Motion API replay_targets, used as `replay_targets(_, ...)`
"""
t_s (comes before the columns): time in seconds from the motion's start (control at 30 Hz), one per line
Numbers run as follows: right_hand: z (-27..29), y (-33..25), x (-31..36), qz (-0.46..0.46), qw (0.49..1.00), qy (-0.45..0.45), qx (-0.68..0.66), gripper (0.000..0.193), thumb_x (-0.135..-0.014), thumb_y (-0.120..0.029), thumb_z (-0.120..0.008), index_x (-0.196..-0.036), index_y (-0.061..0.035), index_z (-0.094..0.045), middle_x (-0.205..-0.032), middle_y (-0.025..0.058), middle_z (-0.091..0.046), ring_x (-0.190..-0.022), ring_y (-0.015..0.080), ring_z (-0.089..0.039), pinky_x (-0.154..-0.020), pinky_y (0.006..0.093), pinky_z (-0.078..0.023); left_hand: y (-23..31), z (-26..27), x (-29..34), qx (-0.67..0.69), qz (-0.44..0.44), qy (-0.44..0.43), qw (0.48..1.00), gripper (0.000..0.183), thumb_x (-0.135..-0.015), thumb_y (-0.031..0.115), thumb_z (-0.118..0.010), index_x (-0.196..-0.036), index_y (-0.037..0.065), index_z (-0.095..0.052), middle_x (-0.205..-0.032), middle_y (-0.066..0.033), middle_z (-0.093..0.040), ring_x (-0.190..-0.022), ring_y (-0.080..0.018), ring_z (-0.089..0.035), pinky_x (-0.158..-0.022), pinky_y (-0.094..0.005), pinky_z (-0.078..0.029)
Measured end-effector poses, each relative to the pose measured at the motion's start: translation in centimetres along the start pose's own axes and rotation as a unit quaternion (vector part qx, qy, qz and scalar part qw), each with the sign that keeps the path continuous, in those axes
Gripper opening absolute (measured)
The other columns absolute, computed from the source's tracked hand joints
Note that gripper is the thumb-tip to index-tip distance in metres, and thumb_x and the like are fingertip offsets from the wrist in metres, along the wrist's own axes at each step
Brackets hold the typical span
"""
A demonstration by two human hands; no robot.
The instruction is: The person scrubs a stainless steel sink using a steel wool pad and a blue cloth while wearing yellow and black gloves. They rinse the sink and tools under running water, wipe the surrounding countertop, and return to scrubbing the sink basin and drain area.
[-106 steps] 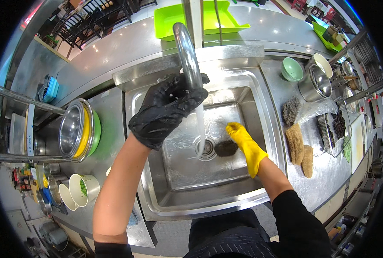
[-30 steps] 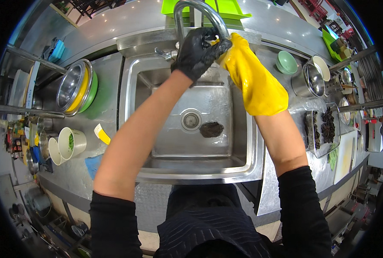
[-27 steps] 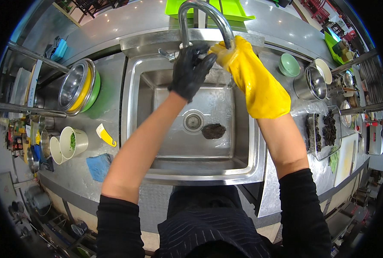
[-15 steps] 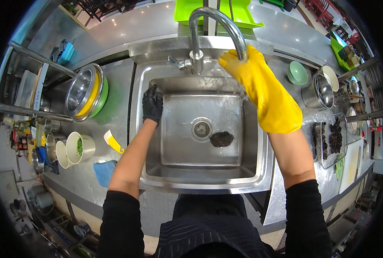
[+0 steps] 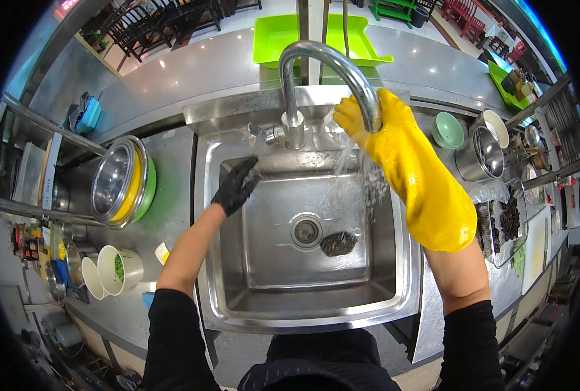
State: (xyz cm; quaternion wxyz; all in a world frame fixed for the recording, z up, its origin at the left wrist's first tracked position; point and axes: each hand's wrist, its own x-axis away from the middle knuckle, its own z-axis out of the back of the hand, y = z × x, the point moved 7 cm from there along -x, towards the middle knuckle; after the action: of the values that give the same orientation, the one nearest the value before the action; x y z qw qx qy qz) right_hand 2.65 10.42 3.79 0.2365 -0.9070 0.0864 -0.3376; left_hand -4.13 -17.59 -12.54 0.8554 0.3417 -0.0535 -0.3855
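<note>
Above the right rear of the steel sink (image 5: 316, 311), my right hand (image 5: 397, 146) is in a long yellow rubber glove, under the spout of the curved faucet (image 5: 332, 55). Water runs over the glove and splashes into the basin. Its fingers point left, apart, with nothing visible in them. My left hand (image 5: 235, 188), in a black glove, hangs over the basin's left wall with fingers stretched toward the faucet lever (image 5: 262, 133), not touching it. A dark scouring pad (image 5: 339, 244) lies wet beside the drain (image 5: 306, 231).
Left of the sink stand nested bowls (image 5: 115, 182) and a white tub (image 5: 122, 272) with chopped greens. At right are a green bowl (image 5: 447, 130), a steel pot (image 5: 477, 156) and a wire basket (image 5: 506, 225) of dark food. A lime-green tray (image 5: 273, 42) sits behind the faucet.
My left hand has shifted from the sink's left rim, its fingers now reaching toward the lever. The yellow glove stays under the spout, with more water splashing down. The view has tilted upward.
</note>
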Motion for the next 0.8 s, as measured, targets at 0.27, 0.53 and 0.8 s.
replay_targets(0.27,0.3,0.4,-1.0,-0.001,0.999,0.045,0.019,0.049,-0.098,-0.033,-0.029,-0.110,0.0096,-0.049,-0.101,0.0291,-0.059,-0.093,0.0426,-0.061,-0.087,0.0537,-0.049,-4.0,1.0,-4.3,-0.197,0.027,0.115,0.973,0.053,-0.089,0.030,-0.052,-0.134,0.005,-0.040,-0.138,-0.0179,-0.039,-0.131,-0.0327,-0.033,-0.110,-0.0436,-0.022)
replay_targets(0.53,0.3,0.2,0.4,0.003,0.999,0.040,-0.009,0.045,-0.096,-0.034,-0.039,-0.118,0.0047,-0.045,-0.111,0.0261,-0.053,-0.100,0.0405,-0.057,-0.088,0.0507,-0.049,0.0,0.5,-2.0,-0.108,-0.122,0.050,0.985,0.048,-0.081,0.023,-0.065,-0.123,0.004,-0.051,-0.123,-0.0182,-0.051,-0.117,-0.0348,-0.046,-0.098,-0.0435,-0.038)
replay_targets(0.8,1.6,0.0,-1.4,0.022,0.999,-0.049,-0.005,0.043,-0.095,-0.030,-0.037,-0.109,0.0094,-0.048,-0.110,0.0284,-0.055,-0.103,0.0437,-0.056,-0.094,0.0540,-0.044,2.7,-5.4,-5.1,-0.164,-0.102,-0.026,0.981,0.059,-0.087,0.037,-0.054,-0.135,0.006,-0.039,-0.141,-0.0178,-0.035,-0.132,-0.0316,-0.031,-0.111,-0.0423,-0.020)
